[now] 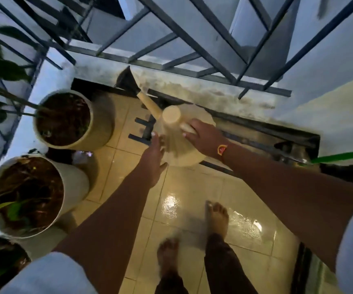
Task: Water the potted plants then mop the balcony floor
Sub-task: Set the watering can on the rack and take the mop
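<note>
A cream watering can (182, 143) with a long spout and a dark rose head (126, 81) hangs over the tiled balcony floor (192, 187), spout pointing toward the railing. My right hand (203, 136) grips its handle from above. My left hand (152, 162) lies with straight fingers against the can's left side. Two white pots with dark soil stand at the left: the far pot (101, 124) and the near pot (76, 183). A third pot (1, 262) shows at the bottom left corner.
A metal railing (171, 66) on a stained ledge closes the far side. A dark drain channel (266, 132) runs below it. A green mop handle (340, 155) enters from the right. The tiles are wet and shiny near my bare feet (218, 217).
</note>
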### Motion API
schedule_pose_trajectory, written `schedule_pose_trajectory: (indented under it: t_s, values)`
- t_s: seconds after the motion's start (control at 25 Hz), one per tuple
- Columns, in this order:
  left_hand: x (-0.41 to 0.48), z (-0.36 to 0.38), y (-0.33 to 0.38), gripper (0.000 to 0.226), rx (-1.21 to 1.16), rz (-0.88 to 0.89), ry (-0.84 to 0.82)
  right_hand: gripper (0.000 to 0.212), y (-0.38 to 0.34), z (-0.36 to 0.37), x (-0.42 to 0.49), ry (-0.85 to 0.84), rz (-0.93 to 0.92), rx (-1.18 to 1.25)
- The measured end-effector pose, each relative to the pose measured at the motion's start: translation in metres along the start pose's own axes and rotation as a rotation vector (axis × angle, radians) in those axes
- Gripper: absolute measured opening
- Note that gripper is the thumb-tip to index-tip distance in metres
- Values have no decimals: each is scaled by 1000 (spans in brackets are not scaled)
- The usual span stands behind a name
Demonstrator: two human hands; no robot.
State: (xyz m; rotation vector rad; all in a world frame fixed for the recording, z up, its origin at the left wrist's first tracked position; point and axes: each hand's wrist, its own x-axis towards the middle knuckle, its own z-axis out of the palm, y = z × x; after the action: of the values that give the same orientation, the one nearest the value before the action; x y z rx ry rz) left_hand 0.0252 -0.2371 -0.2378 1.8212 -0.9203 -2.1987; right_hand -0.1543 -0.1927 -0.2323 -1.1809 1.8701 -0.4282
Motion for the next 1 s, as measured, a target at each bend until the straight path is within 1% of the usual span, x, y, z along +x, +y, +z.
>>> schedule_pose_trajectory:
  t_s: [0.2,0.36,0.4,0.52,0.6,0.68,0.76,0.92,1.0]
  values:
    - [27,33,2,60,-6,-2,0,34,34,-1,31,28,22,20]
    - [31,41,-6,70,-10,-26,31,34,56,-3,29,-3,29,-10]
    - [30,43,-9,70,13,-35,26,34,61,-4,27,-16,47,-12]
    - [19,52,-14,68,266,18,-9,37,72,-6,15,-55,113,-20]
    - [5,59,-18,76,350,50,-9,45,66,-9,7,-79,150,-27]
    - [-14,60,-21,83,455,117,35,57,50,-16,-9,-79,166,-41]
    - [-39,52,-21,86,659,220,63,69,33,-26,-36,-42,163,-75]
    - [-117,33,-13,101,956,343,53,91,-11,-49,-124,48,182,-171]
    - [-164,28,-6,112,1092,405,62,96,-37,-63,-178,109,198,-204]
